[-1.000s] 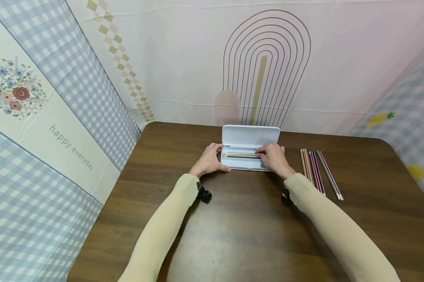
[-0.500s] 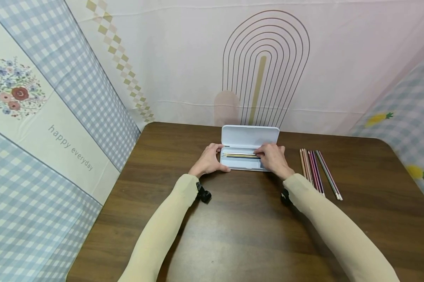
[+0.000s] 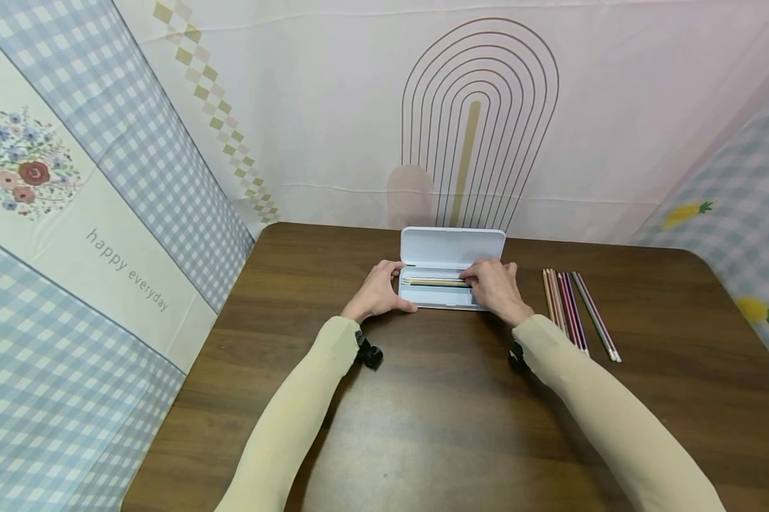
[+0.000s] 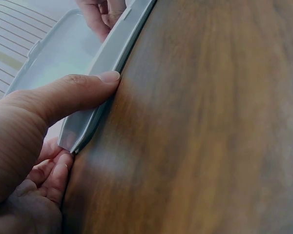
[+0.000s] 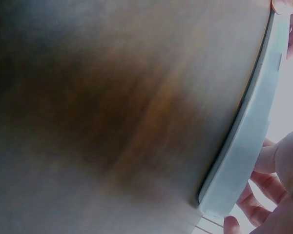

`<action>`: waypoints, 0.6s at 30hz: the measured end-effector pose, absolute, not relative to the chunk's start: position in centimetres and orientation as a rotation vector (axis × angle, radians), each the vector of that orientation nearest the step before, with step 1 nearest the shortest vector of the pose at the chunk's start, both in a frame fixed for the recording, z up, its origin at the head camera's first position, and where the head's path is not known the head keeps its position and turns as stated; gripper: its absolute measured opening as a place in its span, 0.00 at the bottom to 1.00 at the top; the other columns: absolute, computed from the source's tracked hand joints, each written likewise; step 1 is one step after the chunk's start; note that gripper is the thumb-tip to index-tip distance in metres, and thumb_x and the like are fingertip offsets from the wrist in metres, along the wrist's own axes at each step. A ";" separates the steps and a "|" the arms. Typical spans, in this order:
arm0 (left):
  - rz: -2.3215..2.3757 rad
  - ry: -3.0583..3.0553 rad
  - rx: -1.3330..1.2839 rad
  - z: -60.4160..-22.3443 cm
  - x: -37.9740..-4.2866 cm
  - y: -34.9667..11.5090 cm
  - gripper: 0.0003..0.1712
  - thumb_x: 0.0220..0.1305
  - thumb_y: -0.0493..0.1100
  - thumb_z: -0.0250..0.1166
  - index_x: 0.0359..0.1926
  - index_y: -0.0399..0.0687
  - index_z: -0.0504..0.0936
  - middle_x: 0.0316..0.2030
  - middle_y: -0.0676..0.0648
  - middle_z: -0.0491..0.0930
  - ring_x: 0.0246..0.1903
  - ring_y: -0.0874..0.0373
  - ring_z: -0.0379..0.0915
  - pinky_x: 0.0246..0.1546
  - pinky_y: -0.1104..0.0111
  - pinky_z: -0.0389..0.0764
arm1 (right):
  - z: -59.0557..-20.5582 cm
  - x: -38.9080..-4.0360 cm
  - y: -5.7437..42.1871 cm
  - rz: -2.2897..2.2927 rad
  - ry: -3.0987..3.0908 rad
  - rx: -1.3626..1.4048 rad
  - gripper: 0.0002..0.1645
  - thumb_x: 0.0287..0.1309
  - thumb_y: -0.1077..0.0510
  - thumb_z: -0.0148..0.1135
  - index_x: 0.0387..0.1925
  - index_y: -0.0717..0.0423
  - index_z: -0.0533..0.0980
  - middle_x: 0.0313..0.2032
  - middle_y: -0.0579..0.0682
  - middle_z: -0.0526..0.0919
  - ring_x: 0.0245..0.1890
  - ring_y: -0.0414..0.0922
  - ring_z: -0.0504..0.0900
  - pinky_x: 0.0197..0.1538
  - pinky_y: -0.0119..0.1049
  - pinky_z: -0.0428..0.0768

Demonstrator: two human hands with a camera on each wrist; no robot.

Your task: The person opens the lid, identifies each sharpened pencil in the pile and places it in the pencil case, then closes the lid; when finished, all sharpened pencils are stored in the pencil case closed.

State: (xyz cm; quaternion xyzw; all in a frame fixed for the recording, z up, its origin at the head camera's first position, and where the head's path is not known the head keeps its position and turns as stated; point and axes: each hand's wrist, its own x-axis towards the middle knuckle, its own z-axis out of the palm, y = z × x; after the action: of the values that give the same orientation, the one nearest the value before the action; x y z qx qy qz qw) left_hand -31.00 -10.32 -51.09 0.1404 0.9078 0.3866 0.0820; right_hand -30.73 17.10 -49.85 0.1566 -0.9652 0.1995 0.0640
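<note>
Pencil case (image 3: 432, 296): a long, pale blue box on a brown wooden table (image 3: 448, 412), near its far edge, serving as landmark for everything below.
Lid (image 3: 451, 246): raised along the case's back side, before a printed cloth (image 3: 333, 128), leaving the inside reachable from the front.
Left hand (image 3: 379, 290): around the left end of the case, thumb across the front wall and fingers at the end, a grip just wide enough to span the box; probably this keeps it from sliding.
Right hand (image 3: 496, 288): over the right part of the case, fingertips at the pencils inside; whether it pinches them or only touches them I cannot tell. The bent fingers seem suited to handling thin things in a shallow space.
Pencils inside (image 3: 432, 282): lying lengthwise behind the case's bare front section, apparently turned that way because the box is long and narrow.
Loose pencils (image 3: 571, 313): right of the case, well apart from it, roughly side by side, perhaps for easy reach by the nearer hand.
</note>
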 end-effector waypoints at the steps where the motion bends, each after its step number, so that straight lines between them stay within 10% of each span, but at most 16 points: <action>1: 1.157 2.712 0.419 -51.1 -31.0 -10.3 0.57 0.49 0.47 0.89 0.77 0.41 0.71 0.72 0.39 0.72 0.72 0.44 0.67 0.79 0.53 0.71 | -49.8 -30.7 17.1 0.596 -2.914 0.473 0.17 0.69 0.70 0.61 0.52 0.60 0.91 0.50 0.60 0.92 0.57 0.62 0.83 0.59 0.66 0.68; 18: 1.154 2.709 0.404 -51.1 -30.9 -10.3 0.56 0.49 0.47 0.89 0.77 0.41 0.71 0.72 0.39 0.72 0.72 0.44 0.67 0.79 0.53 0.71 | -49.6 -29.9 16.9 0.676 -2.816 0.515 0.16 0.72 0.67 0.61 0.53 0.65 0.89 0.51 0.65 0.92 0.55 0.64 0.88 0.58 0.63 0.83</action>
State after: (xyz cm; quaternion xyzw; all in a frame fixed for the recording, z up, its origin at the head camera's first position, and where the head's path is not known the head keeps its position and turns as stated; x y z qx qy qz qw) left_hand -30.92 -10.32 -51.07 0.1355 0.9082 0.3869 0.0847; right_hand -29.86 16.94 -49.59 0.1743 -0.9526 0.2286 0.1000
